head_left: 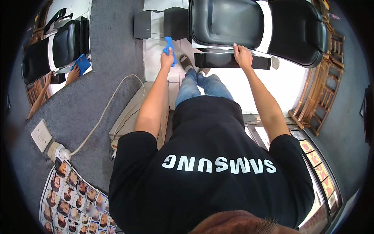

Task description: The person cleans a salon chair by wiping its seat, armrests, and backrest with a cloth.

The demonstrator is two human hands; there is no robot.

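My left hand (167, 58) is closed around a bright blue cloth (168, 43), which hangs out above and below the fingers. It is held over the tiled floor, left of a black barber chair (230, 23). My right hand (243, 57) lies across the chair's black armrest (216, 60), its fingers curled over the edge nearest the seat. The chair's backrest (294, 33) reaches to the right, and a dark footrest (175, 23) sits at its left end.
On the left wall a mirror (58, 46) reflects the chair, my arms and the blue cloth. A cable (103, 109) runs from a wall plug (64, 153) past a pale cabinet (130, 113). A wooden bench (325, 89) stands at right; a hairstyle poster (74, 199) hangs lower left.
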